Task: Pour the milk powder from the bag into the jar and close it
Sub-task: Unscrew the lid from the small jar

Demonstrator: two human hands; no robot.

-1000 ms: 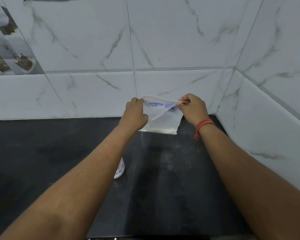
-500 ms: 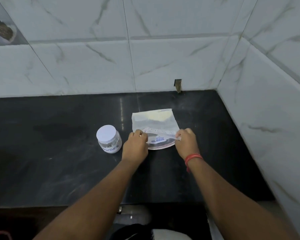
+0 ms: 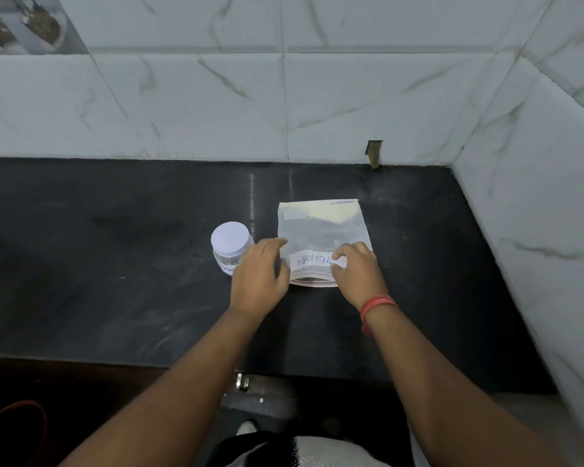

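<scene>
Both hands, left hand (image 3: pixel 260 274) and right hand (image 3: pixel 358 271), fingers curled, pinching the flat clear zip bag's (image 3: pixel 324 230) near mouth on the black counter (image 3: pixel 115 264), likely opening it; the white-lidded clear jar (image 3: pixel 231 246) beside needs uncapping next.

A: Where does the view look from?
B: One head camera, high above the counter (image 3: pixel 115 264), facing forward and steeply down toward the tiled corner.
A: How near?
B: Arm's reach; both forearms run in from below.
</scene>
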